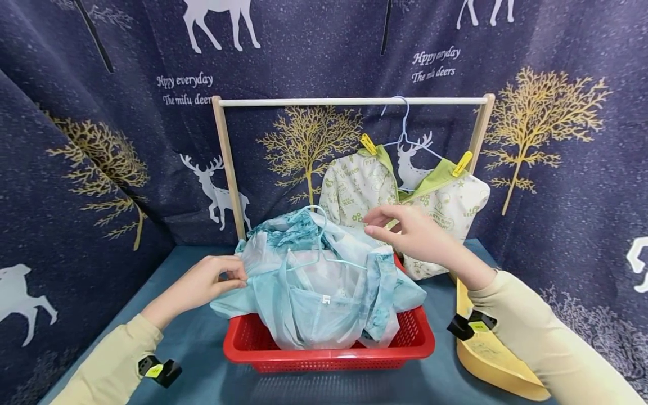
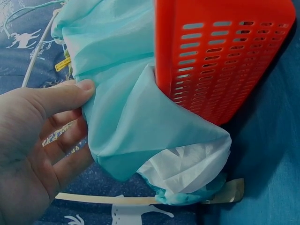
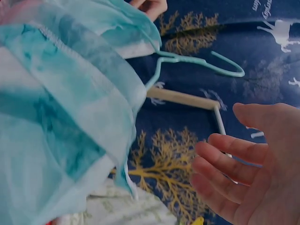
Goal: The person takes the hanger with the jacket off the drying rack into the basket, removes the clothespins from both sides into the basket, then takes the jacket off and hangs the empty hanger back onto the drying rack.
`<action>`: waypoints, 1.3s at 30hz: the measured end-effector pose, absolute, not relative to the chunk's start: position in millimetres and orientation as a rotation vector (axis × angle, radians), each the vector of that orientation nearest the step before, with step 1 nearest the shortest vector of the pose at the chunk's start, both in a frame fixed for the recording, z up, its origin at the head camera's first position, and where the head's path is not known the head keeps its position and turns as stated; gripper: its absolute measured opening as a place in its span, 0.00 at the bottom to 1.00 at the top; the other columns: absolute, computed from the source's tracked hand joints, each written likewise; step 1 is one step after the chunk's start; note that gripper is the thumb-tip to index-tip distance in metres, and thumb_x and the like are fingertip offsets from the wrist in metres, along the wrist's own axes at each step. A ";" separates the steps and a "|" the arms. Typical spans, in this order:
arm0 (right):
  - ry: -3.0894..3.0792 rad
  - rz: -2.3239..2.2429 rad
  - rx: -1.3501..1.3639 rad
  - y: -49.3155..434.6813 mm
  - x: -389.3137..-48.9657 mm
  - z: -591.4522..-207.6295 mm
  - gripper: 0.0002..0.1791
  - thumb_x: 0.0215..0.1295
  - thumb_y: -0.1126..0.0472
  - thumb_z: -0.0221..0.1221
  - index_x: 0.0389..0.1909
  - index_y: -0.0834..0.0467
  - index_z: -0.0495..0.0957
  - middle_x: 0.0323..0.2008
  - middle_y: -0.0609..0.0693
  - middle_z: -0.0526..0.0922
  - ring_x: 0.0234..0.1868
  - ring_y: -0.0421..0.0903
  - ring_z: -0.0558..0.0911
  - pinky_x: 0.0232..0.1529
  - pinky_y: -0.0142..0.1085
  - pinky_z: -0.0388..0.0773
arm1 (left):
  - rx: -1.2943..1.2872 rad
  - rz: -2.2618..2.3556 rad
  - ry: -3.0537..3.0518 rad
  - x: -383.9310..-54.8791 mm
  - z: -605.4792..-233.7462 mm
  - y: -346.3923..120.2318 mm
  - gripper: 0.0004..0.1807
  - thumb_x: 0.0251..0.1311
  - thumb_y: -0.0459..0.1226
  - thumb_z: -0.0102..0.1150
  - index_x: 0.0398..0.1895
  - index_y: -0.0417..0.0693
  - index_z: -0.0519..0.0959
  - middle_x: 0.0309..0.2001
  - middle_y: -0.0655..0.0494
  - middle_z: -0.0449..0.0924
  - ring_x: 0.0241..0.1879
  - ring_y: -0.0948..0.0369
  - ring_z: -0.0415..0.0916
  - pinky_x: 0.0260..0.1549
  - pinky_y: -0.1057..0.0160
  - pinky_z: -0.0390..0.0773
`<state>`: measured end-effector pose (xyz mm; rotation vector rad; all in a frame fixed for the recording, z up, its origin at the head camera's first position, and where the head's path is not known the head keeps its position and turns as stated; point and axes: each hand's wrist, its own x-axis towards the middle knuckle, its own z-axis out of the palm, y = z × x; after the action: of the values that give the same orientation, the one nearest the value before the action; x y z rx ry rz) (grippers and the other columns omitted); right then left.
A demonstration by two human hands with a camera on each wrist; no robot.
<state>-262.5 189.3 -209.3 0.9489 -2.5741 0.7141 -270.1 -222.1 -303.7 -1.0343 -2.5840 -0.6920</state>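
Note:
A thin light-blue and white top (image 1: 314, 315) lies spread over a red plastic basket (image 1: 329, 355), with a pale-blue wire hanger (image 1: 322, 247) inside its neckline. The hanger's hook points up and back. My left hand (image 1: 217, 278) pinches the top's left edge; in the left wrist view the thumb lies on the cloth (image 2: 126, 112) and the other fingers are behind it. My right hand (image 1: 410, 230) is held in the air, right of the hook, with fingers loosely bent and nothing in them. The right wrist view shows a gap between this hand (image 3: 253, 164) and the hook (image 3: 225, 68).
Behind the basket stands a rack with a white rail (image 1: 314, 102) and wooden posts. A white and green printed garment (image 1: 354, 185) hangs there on a blue hanger (image 1: 404, 121), held by yellow clips (image 1: 462, 164). A yellow tray (image 1: 486, 360) lies under my right forearm.

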 end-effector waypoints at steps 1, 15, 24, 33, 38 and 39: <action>-2.578 0.711 0.960 186.4 -262.4 -209.7 0.13 0.71 0.52 0.58 0.51 0.52 0.81 0.41 0.46 0.88 0.44 0.42 0.84 0.42 0.37 0.82 | -1.035 -0.693 -2.582 -269.8 -303.5 -222.1 0.12 0.55 0.33 0.69 0.25 0.61 0.78 0.27 0.70 0.76 0.29 0.75 0.71 0.28 0.70 0.74; -2.588 0.770 1.146 157.3 -263.4 -232.6 0.11 0.71 0.54 0.59 0.49 0.52 0.81 0.34 0.44 0.83 0.35 0.37 0.79 0.30 0.32 0.78 | -1.044 -0.698 -2.565 -270.4 -306.4 -223.6 0.12 0.55 0.33 0.69 0.25 0.61 0.78 0.27 0.70 0.76 0.29 0.75 0.71 0.28 0.70 0.74; -2.606 0.770 1.169 150.5 -262.2 -241.6 0.11 0.69 0.55 0.60 0.48 0.53 0.81 0.33 0.44 0.82 0.32 0.36 0.77 0.28 0.31 0.76 | -1.040 -0.701 -2.566 -271.6 -306.9 -223.5 0.12 0.55 0.33 0.69 0.25 0.61 0.78 0.26 0.70 0.76 0.28 0.75 0.70 0.27 0.69 0.74; -2.579 0.744 1.191 145.4 -262.0 -244.1 0.10 0.69 0.55 0.61 0.46 0.54 0.83 0.31 0.44 0.83 0.31 0.35 0.78 0.28 0.30 0.76 | -1.049 -0.707 -2.561 -271.2 -306.6 -223.2 0.12 0.55 0.33 0.69 0.25 0.61 0.78 0.26 0.70 0.75 0.28 0.75 0.69 0.27 0.69 0.73; -2.587 0.726 1.192 143.8 -261.5 -245.1 0.07 0.68 0.56 0.61 0.42 0.53 0.83 0.30 0.43 0.82 0.30 0.35 0.77 0.28 0.30 0.76 | -1.031 -0.727 -2.583 -270.2 -306.2 -223.1 0.11 0.57 0.34 0.68 0.26 0.61 0.79 0.27 0.69 0.76 0.28 0.75 0.71 0.27 0.69 0.74; -2.589 0.726 1.192 143.5 -261.3 -245.2 0.06 0.68 0.57 0.62 0.41 0.52 0.83 0.30 0.42 0.82 0.30 0.35 0.77 0.29 0.30 0.76 | -1.028 -0.734 -2.588 -269.7 -306.1 -223.3 0.10 0.57 0.34 0.68 0.26 0.61 0.79 0.27 0.69 0.77 0.29 0.75 0.71 0.27 0.69 0.74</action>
<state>-261.3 143.5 -245.2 1.1924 -2.5893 0.7255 -269.7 -223.3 -306.1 -1.0281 -2.5885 -0.7337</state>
